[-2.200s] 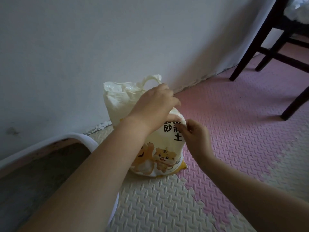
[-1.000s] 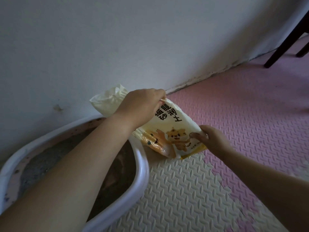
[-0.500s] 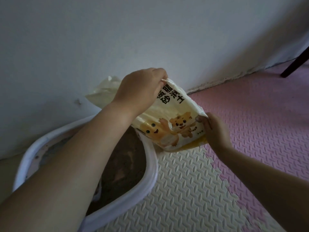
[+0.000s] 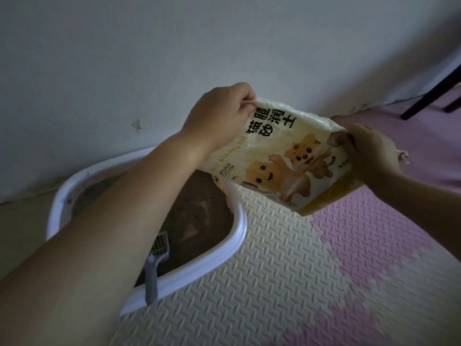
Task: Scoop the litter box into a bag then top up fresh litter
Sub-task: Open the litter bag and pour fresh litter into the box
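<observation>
The bag of litter point(image 4: 282, 158) is held off the floor in both hands, tipped onto its side with the printed face towards the camera. Black characters and two cartoon animals are seen on that face, and a yellow band runs along the bag's lower right end. The bag's left end hangs over the right rim of the litter box point(image 4: 239, 236), while the rest is above the foam mat point(image 4: 274, 283). The opening of the bag is hidden behind the left forearm.

The upper edge of the bag is pinched by the left hand point(image 4: 217, 116), whose fingers point(image 4: 245, 101) are curled tightly over the plastic. The right end of the bag is gripped by the right hand point(image 4: 371, 151), its fingers point(image 4: 359, 136) wrapped round the corner.

The white litter box is set on the floor at the left, close against the wall point(image 4: 174, 46). Dark, uneven litter point(image 4: 197, 221) is seen inside it. A grey scoop point(image 4: 154, 268) is propped in the box, its slotted head down in the litter and its handle laid across the near rim.

The mat is made of cream and pink textured tiles. A dark chair leg point(image 4: 429, 93) is seen at the far right edge of the floor.
</observation>
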Demonstrator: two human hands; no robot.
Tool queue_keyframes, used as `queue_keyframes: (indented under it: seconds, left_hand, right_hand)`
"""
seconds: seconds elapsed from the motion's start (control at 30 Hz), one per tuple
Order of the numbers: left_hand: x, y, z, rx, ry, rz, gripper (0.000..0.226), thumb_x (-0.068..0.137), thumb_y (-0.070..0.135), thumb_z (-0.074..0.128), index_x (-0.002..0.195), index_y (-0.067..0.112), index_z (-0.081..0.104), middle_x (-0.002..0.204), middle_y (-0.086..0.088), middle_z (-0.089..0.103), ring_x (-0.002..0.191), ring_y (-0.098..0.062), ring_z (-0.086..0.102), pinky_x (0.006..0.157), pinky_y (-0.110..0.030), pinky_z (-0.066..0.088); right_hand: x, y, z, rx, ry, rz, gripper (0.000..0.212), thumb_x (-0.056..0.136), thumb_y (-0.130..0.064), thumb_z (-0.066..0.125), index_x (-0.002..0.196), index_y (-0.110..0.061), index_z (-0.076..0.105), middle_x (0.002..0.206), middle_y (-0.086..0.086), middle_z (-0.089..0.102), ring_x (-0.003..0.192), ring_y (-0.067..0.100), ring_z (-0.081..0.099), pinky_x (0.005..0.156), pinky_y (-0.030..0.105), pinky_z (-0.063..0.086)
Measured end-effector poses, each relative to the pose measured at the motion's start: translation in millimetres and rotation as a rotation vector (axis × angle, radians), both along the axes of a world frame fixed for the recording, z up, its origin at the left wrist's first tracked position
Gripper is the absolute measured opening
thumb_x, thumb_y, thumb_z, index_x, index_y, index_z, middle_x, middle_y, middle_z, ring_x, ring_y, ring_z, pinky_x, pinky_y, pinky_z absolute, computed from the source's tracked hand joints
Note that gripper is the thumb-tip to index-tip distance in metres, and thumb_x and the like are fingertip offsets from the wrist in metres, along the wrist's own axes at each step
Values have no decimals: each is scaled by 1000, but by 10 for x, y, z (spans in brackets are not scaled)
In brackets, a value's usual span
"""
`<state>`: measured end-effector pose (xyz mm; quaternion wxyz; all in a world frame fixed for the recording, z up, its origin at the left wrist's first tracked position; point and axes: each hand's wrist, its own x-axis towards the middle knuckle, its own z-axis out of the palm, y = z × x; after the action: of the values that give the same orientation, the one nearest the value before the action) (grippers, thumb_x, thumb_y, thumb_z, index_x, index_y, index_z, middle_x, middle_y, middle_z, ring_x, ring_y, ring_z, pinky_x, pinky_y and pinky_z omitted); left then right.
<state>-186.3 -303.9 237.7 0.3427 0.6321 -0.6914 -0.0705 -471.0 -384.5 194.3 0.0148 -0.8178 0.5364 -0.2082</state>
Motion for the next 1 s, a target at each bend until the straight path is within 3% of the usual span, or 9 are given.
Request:
queue_keyframes:
  seconds: [0.13,0.2,0.33,0.43,0.53,0.63,0.7,0.83,1.0]
  left_hand:
    - [105,72,-119,85,43,-109,13,96,24,49,101,14,56,87,-3,64,79,-22,60,66,-34,46]
    - [49,115,-175,124,63,-176,11,95,22,48,103,17,55,86,-2,64,75,-20,59,61,-29,43]
    - [-4,163,-302,209,98,-253,13,94,17,44,101,22,54,86,3,64,70,-18,58,57,-29,39]
    - [77,158,-284,225,137,-218,13,94,16,42,99,19,54,85,3,62,65,-12,53,57,-28,36]
    - [123,182,-236,259,138,-182,14,94,15,41,96,14,55,73,17,53,55,-2,41,52,-18,30]
    - [203,251,-234,267,67,-144,11,95,14,41,96,13,51,66,20,44,50,0,40,48,-17,28]
    - [290,299,-260,276,1,-114,9,94,13,40,96,13,49,70,17,43,54,1,42,51,-20,28]
    - [318,365,-325,339,-103,-75,9,94,15,39,97,11,46,71,2,42,59,-15,34,54,-30,24]
    - [195,364,-412,284,-210,-128,30,94,38,39,120,28,52,104,15,51,75,-7,49,57,-23,32]
  right_hand:
    - [-29,174,207,-4,31,-2,19,96,-26,46,93,-17,63,87,-3,60,75,20,59,64,37,50]
    - [-61,244,268,-1,51,-18,20,97,-28,44,89,-19,60,84,-1,60,72,20,60,63,37,53]
    - [-109,346,335,-39,85,-8,20,98,-30,45,83,-21,56,76,-3,56,63,19,57,52,24,41]
    - [-56,391,327,-61,110,19,27,97,-31,43,82,-14,59,73,1,57,60,22,56,51,27,43]
    - [5,375,296,-47,151,73,38,95,-40,38,77,-12,58,67,1,56,54,23,56,49,32,48]
    - [65,337,272,-83,193,202,43,93,-44,31,70,-16,53,57,-10,44,43,12,44,43,17,32]
    - [135,325,264,-114,251,299,43,92,-42,32,68,-14,55,56,-11,41,41,10,38,46,12,23]
    - [246,242,247,-168,332,375,49,99,-44,34,65,-15,52,54,-7,43,40,14,36,49,12,18]
    - [398,204,254,-168,389,444,52,92,-48,27,65,-12,53,56,-1,51,43,20,45,47,20,28]
